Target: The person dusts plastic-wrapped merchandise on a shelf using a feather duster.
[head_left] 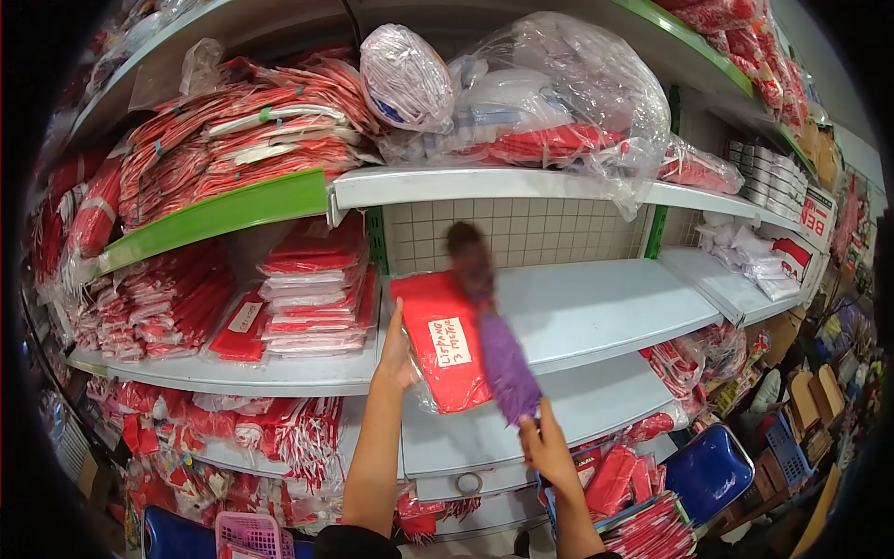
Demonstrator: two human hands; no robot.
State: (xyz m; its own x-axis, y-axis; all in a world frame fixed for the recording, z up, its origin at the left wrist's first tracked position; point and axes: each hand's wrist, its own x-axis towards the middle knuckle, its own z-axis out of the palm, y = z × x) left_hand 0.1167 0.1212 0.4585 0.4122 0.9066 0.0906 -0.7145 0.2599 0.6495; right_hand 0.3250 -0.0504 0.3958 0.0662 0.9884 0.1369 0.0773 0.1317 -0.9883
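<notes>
In the head view, my left hand (397, 359) grips the left edge of a flat red fabric packet (463, 387) in clear plastic. The packet bears a white handwritten label (450, 343) reading "LISPANG 3 METER". My right hand (549, 447) is closed round the handle end of a feather duster (507, 363), purple near the hand and dark brown at its blurred tip. The duster slants up and left, overlapping the packet's right edge in this view. Both are held up before a pale grey shelf (587, 303).
Left on that shelf stand a stack of red and white packets (312, 298) and a labelled red packet (242, 326). Plastic-wrapped bundles (279, 130) fill the shelf above. Below are a tape roll (468, 484), a blue chair (710, 475) and a pink basket (251, 533).
</notes>
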